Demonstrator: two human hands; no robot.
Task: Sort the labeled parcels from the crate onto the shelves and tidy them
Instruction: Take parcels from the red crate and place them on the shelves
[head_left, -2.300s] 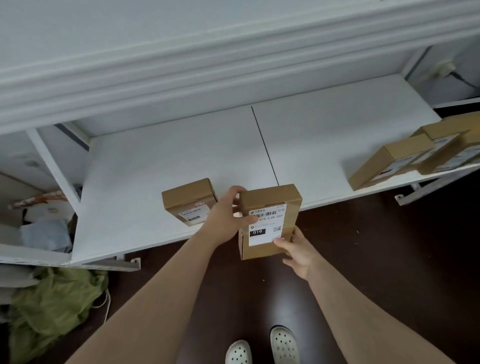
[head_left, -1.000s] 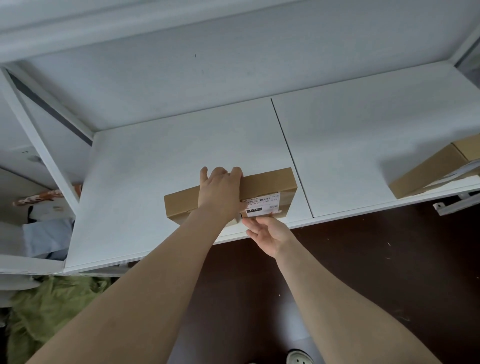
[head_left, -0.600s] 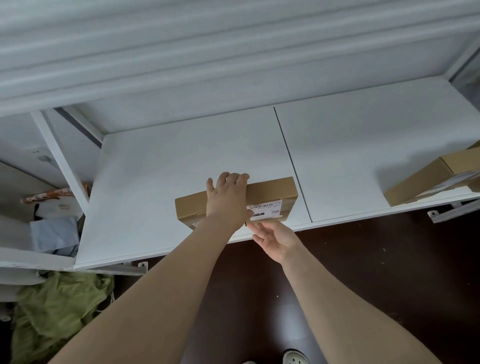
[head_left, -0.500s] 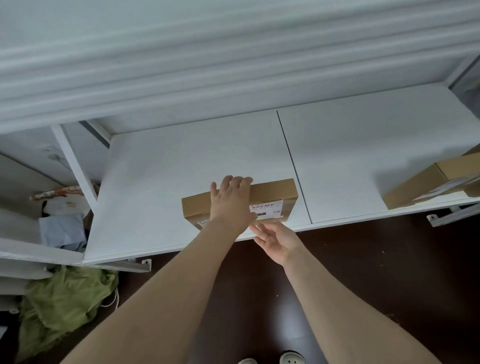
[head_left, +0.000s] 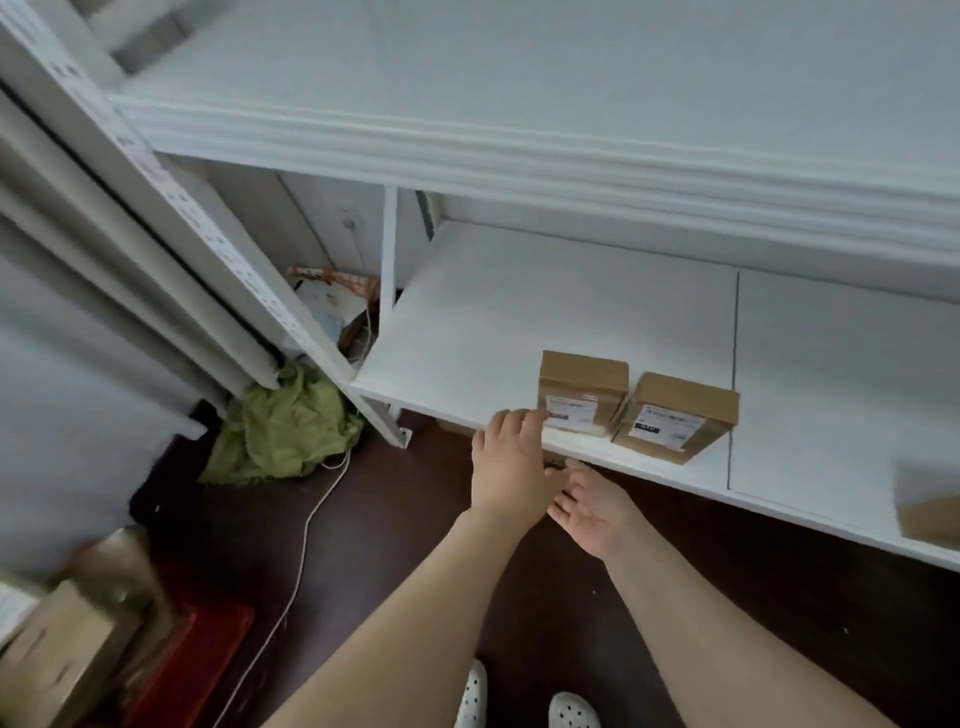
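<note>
Two boxes sit side by side at the front edge of the shelf (head_left: 493, 322), the left parcel (head_left: 582, 387) just beside the right parcel (head_left: 675, 415), labels facing out. The left hand (head_left: 511, 467) reaches up, fingers (head_left: 530, 418) straight, tips at the left parcel's near corner, gripping nothing. The right hand (head_left: 595, 506) hangs just below the shelf edge, palm up, relaxed, empty.

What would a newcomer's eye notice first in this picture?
Two brown labelled parcels, the left parcel and the right parcel, stand side by side at the front edge of the white shelf. The left hand reaches toward the left parcel with straight fingers; the right hand is open, palm up, below the edge. A green cloth lies on the floor.
</note>
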